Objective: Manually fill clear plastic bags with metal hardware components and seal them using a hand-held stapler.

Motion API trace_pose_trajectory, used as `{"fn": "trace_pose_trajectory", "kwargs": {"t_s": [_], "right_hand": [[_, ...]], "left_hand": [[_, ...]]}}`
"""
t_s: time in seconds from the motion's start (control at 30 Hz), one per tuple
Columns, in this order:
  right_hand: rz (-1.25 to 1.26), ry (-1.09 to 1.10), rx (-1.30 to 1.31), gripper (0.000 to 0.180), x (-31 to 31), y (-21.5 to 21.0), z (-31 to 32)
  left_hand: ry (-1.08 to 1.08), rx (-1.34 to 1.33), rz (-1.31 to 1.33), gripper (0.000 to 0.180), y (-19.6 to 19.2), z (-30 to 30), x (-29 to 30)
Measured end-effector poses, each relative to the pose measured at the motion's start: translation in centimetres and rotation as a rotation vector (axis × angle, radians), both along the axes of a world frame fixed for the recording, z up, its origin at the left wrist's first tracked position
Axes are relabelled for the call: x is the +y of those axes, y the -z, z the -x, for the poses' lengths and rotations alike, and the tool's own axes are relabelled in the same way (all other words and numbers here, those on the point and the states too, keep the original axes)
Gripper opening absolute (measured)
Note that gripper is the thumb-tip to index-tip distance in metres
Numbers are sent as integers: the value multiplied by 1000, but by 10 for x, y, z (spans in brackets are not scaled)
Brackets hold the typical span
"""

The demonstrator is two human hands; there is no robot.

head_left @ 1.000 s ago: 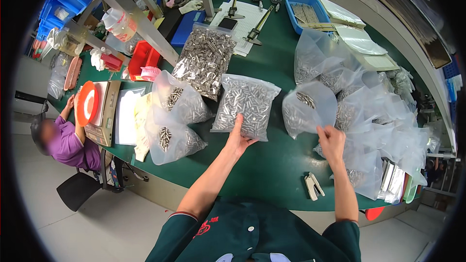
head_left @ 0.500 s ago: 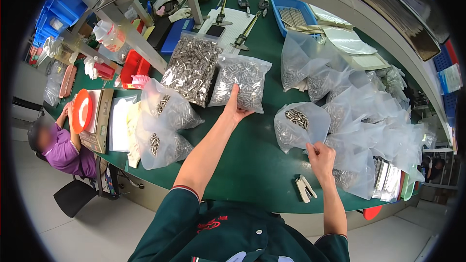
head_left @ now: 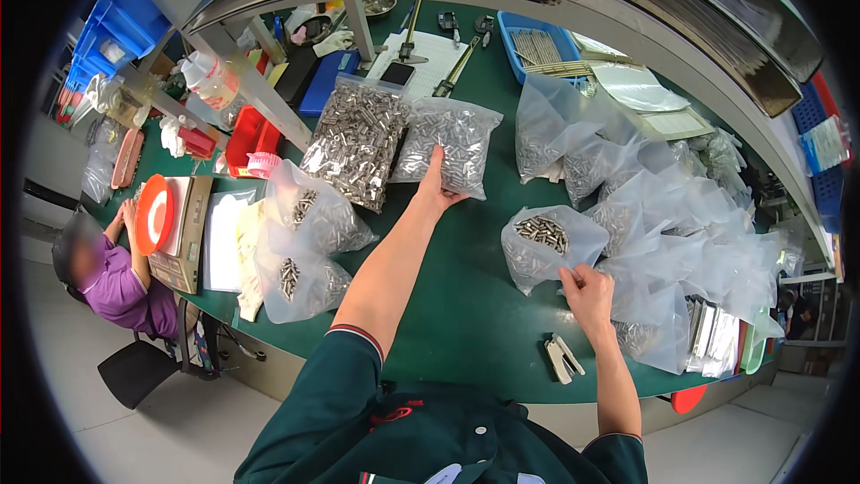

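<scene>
Left hand [head_left: 436, 186] lies flat, fingers spread, on a sealed clear bag of small metal parts [head_left: 451, 145], at that bag's lower edge, far side of the green table [head_left: 448, 305]. Just to that hand's left, touching the first bag: one larger, fuller bag of metal parts [head_left: 356, 141]. Right hand [head_left: 587, 294] pinches the lower corner of one part-filled clear bag [head_left: 548, 244], which rests on the table in front of it. To the right of the right hand: a heap of loose clear bags [head_left: 699, 233], count not readable. Near side of the right hand: one stapler [head_left: 563, 358]. Well left of the left forearm: two clear bags holding few parts [head_left: 309, 251]. Beyond them, one weighing scale with an orange pan [head_left: 170, 220]; another person in purple [head_left: 112, 282] sits there.
</scene>
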State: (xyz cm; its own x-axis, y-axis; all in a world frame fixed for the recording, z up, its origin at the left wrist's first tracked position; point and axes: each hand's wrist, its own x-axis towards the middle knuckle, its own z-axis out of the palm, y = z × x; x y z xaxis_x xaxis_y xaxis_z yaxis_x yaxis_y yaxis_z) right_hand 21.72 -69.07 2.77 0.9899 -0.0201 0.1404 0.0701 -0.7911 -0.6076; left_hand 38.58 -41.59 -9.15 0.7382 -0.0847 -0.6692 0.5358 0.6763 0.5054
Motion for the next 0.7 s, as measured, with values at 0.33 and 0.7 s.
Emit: {"fn": "trace_pose_trajectory", "kwargs": {"t_s": [0.33, 0.7], "right_hand": [[140, -58, 4, 16, 2, -14, 4], [365, -187, -5, 13, 36, -9, 28]], "left_hand": [[-114, -202, -693, 66, -48, 56, -50], [1111, -1170, -1662, 20, -122, 14, -121]]}}
